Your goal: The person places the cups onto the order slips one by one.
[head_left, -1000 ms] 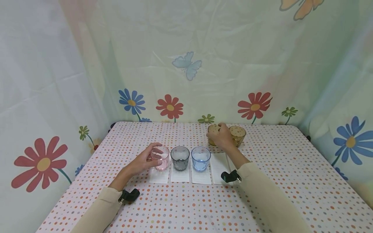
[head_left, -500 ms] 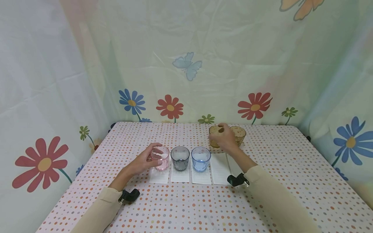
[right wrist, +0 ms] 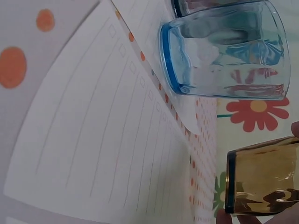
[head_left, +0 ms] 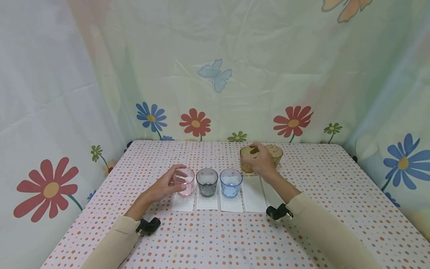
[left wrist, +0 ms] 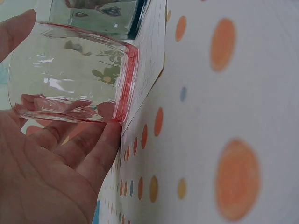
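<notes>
While the left hand [head_left: 164, 185] cups a pink glass [left wrist: 77, 72] (transparent), the right hand [head_left: 263, 162] grips an amber glass [right wrist: 261, 173].

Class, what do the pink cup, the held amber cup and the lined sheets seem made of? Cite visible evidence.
Pink cup: glass or clear plastic, glossy; it is see-through with bright highlights.
Held amber cup: likely the same, smooth and glossy; its tint looks translucent.
Lined sheets: probably paper, matte; thin, white, without shine.

A person wears plain beige sleeves [head_left: 112, 241], with a curved black camera [head_left: 150, 226] and silvery fitting [head_left: 139, 229] at each cuff.
</notes>
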`<state>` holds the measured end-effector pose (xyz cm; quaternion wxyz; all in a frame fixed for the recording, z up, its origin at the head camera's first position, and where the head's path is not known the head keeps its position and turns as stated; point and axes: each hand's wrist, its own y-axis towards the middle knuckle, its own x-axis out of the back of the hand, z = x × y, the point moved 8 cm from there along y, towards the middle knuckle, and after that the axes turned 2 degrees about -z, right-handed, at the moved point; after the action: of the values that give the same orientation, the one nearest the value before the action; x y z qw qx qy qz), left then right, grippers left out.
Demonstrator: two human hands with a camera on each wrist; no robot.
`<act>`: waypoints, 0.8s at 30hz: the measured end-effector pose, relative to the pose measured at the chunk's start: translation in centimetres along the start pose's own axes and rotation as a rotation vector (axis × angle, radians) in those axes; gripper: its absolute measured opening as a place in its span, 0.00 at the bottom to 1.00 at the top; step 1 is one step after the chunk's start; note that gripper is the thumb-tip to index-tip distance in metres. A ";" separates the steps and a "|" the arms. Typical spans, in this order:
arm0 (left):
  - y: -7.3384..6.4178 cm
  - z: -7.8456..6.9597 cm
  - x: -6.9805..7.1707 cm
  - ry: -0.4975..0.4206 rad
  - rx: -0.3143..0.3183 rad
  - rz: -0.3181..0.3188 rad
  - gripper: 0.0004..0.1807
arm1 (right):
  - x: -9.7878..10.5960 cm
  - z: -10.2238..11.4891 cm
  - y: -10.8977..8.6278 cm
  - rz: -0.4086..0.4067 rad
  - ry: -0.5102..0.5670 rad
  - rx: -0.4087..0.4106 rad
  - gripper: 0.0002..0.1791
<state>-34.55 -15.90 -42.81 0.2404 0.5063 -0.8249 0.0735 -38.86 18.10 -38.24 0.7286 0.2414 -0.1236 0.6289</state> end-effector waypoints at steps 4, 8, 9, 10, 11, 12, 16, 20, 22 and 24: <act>0.1 0.0 0.0 0.002 0.006 -0.001 0.37 | 0.0 0.0 -0.3 0.012 -0.006 0.019 0.36; 0.0 0.0 0.0 0.000 0.007 0.001 0.37 | 0.0 0.0 -0.7 0.023 -0.006 0.044 0.35; 0.0 0.0 0.0 -0.001 0.007 0.001 0.37 | 0.0 -0.1 -0.7 0.024 -0.010 0.047 0.35; 0.0 0.0 0.0 -0.001 0.007 0.000 0.37 | 0.0 -0.1 -0.8 0.026 -0.012 0.050 0.35; 0.0 0.0 0.0 -0.001 0.005 0.000 0.38 | 0.1 -0.1 -0.9 0.026 -0.016 0.051 0.34; 0.0 0.0 0.0 -0.001 0.006 0.000 0.37 | 0.1 -0.2 -1.0 0.027 -0.021 0.050 0.34; 0.0 0.0 0.0 -0.001 0.004 -0.001 0.37 | 0.1 -0.4 -1.4 0.038 -0.026 0.045 0.34; 0.0 -0.1 0.0 -0.001 0.001 0.001 0.38 | 0.1 -0.5 -1.6 0.048 -0.034 0.050 0.35; 0.0 -0.1 0.0 -0.002 0.000 0.003 0.39 | 0.2 -0.6 -1.7 0.052 -0.034 0.048 0.35; 0.0 -0.1 0.0 -0.002 -0.001 0.005 0.39 | 0.2 -0.7 -1.8 0.054 -0.039 0.043 0.36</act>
<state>-34.50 -15.83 -42.75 0.2396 0.5041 -0.8265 0.0730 -37.18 18.42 -39.07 0.7036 0.2658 -0.1310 0.6459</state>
